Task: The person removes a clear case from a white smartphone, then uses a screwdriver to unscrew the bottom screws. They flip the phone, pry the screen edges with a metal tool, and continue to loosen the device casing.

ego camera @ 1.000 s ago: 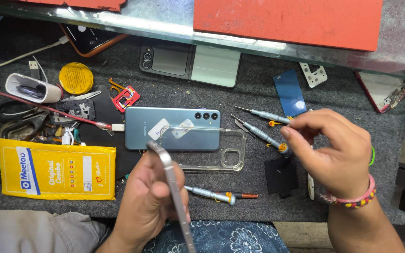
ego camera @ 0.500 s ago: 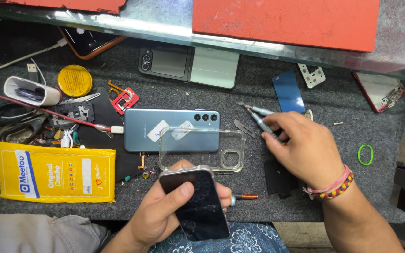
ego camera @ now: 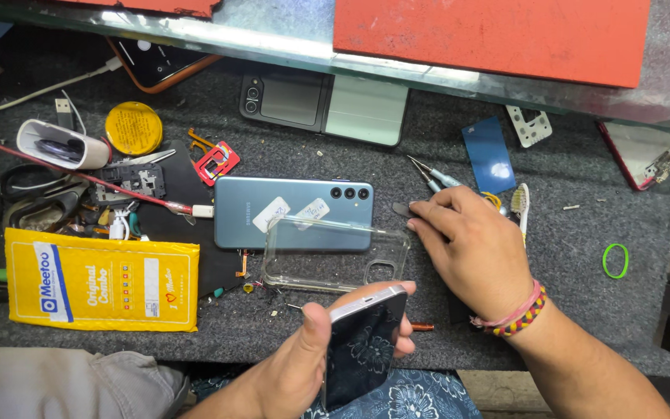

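Holding a dark-screened phone (ego camera: 362, 345) low at frame centre in our left hand (ego camera: 304, 365), we close our right hand (ego camera: 474, 248) fingers on a thin metal pry tool (ego camera: 405, 210) right of the clear case (ego camera: 335, 254); judged next: a firm pinch and lift.

**Colours on the repair bench**

A dark grey felt mat (ego camera: 583, 310) is lying under everything. The face-down phone (ego camera: 292, 211) is showing blue-grey with white stickers, and the case (ego camera: 335, 256) is looking clear. The padded envelope (ego camera: 102, 285) is glowing yellow with a blue-and-white label. The round tin (ego camera: 133, 128) is showing yellow, the rubber band (ego camera: 616, 260) green, the small card (ego camera: 488, 154) blue, the upper slab (ego camera: 490, 35) orange-red. The wrist beads (ego camera: 517, 314) are showing pink, red and yellow.
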